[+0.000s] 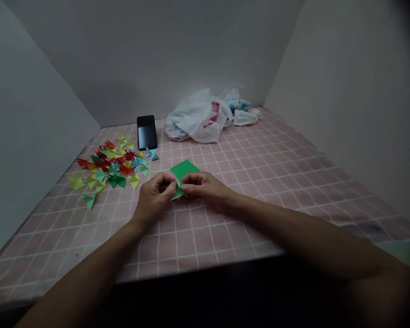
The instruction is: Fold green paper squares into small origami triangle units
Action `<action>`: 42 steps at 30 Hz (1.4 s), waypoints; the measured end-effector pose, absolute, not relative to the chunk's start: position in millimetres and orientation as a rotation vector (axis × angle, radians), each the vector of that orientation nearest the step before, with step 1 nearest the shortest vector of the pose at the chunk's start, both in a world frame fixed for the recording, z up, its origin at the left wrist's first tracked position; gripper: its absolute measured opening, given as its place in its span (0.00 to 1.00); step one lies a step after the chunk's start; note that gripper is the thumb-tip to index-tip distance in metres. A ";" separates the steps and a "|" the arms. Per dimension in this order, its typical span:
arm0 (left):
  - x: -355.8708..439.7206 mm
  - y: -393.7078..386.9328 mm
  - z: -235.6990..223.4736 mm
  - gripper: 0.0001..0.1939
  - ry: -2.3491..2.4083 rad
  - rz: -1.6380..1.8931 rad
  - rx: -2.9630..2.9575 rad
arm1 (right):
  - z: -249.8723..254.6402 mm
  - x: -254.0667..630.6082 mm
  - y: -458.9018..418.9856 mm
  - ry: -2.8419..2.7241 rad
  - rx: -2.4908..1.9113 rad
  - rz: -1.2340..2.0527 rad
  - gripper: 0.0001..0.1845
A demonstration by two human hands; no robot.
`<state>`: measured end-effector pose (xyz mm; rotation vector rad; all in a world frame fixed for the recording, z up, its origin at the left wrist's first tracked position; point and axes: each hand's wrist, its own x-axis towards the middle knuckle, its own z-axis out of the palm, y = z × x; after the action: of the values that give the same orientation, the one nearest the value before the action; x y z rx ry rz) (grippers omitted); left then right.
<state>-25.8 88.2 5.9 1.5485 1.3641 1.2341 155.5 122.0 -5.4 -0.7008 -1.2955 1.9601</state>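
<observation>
A small light green piece of folded paper (177,192) is pinched between my two hands, just above the table. My left hand (154,193) grips its left side with thumb and forefinger. The fingertips of my right hand (208,187) close on its right side, so part of the paper is hidden. Right behind my fingers lies a flat, darker green square of paper (185,168). To the left is a loose pile of folded paper shapes (118,181) in red, orange, yellow, green and blue.
A black phone (146,133) lies behind the pile. White plastic bags (200,116), one with red print, rest against the back wall, with a blue-patterned packet (239,105) beside them. A pink checked cloth (259,182) covers the table, and pale walls (355,100) enclose three sides.
</observation>
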 end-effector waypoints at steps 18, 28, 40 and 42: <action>-23.0 83.5 13.1 0.09 1.260 1.205 1.524 | -7.3 157.1 122.4 -1.263 -0.691 1.971 0.16; -22.8 84.6 12.4 0.09 1.239 1.169 1.489 | -8.7 156.8 123.5 -1.224 -0.665 2.001 0.15; -20.0 83.6 9.5 0.07 1.354 1.266 1.583 | 0.6 153.7 115.8 -1.749 -0.803 1.285 0.11; -18.9 83.5 9.5 0.07 1.340 1.247 1.608 | -0.8 153.7 115.2 -1.767 -0.842 1.243 0.07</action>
<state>-18.9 83.5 9.5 1.6076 1.3398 1.2475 153.7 115.2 -0.8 -0.8418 -1.7673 1.2430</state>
